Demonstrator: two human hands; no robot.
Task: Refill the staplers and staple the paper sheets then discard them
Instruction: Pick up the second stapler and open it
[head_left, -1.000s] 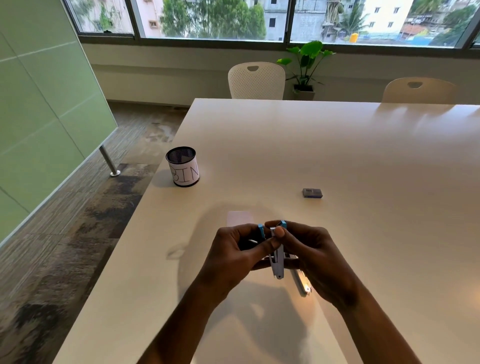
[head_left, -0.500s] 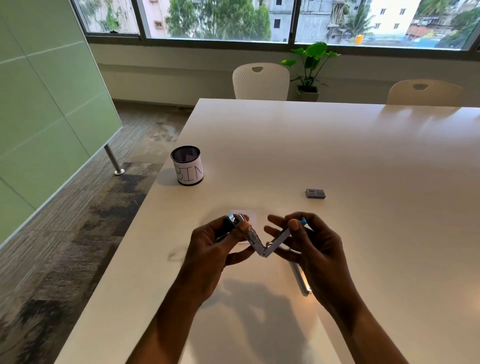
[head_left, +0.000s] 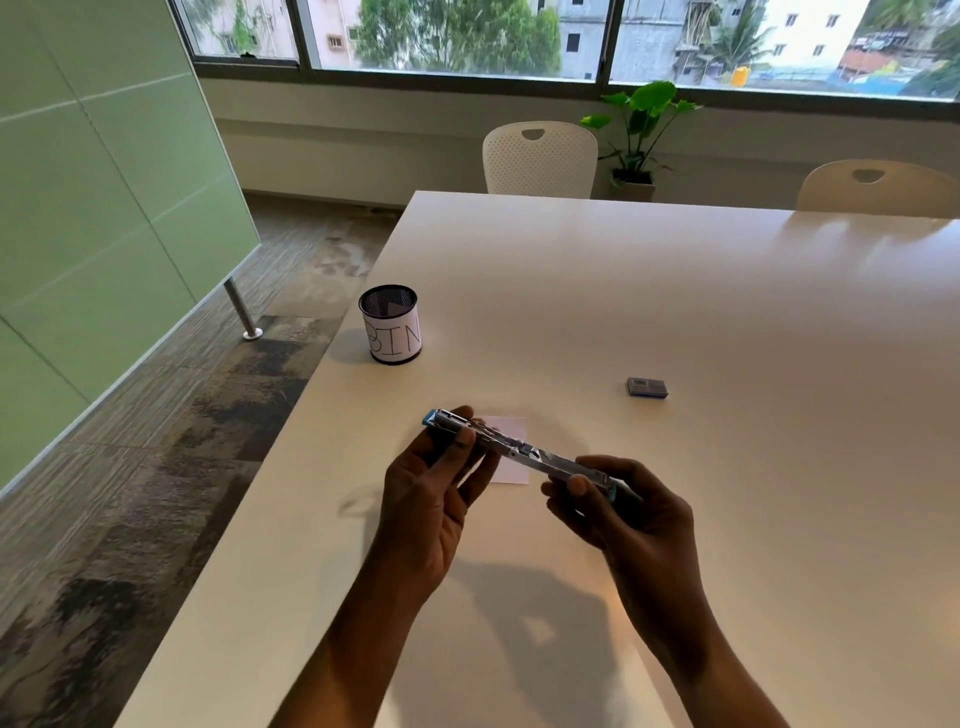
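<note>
- Over the near left part of the white table, we hold the stapler opened out into one long line, metal channel facing up and a blue tip at each end. It hangs in the air and touches only our hands.
- We judge the step in hand to be the refill. No strip of staples shows in the channel, though the metal is too small and shiny for us to be sure.
- To do it well, we should hold the channel level, steady the stapler with one hand alone, and free the other for the staple box. The box lies on the table well apart, to the right and farther off.
- A strip should go in legs down and slide fully forward before we close the top. Closing it gently spares us a jam or a pinched fingertip.
- Our left hand pinches the far-left end, thumb on top and the other fingers loosely curled beneath.
- Our right hand holds the other end, palm turned up. Its fingers are half curled round that end and the thumb tip presses the near edge.
- The paper sheet lies flat on the table below the stapler's middle, not yet stapled as far as we can tell.
- The cup marked BIN stands near the table's left edge, beyond our left hand.
</note>
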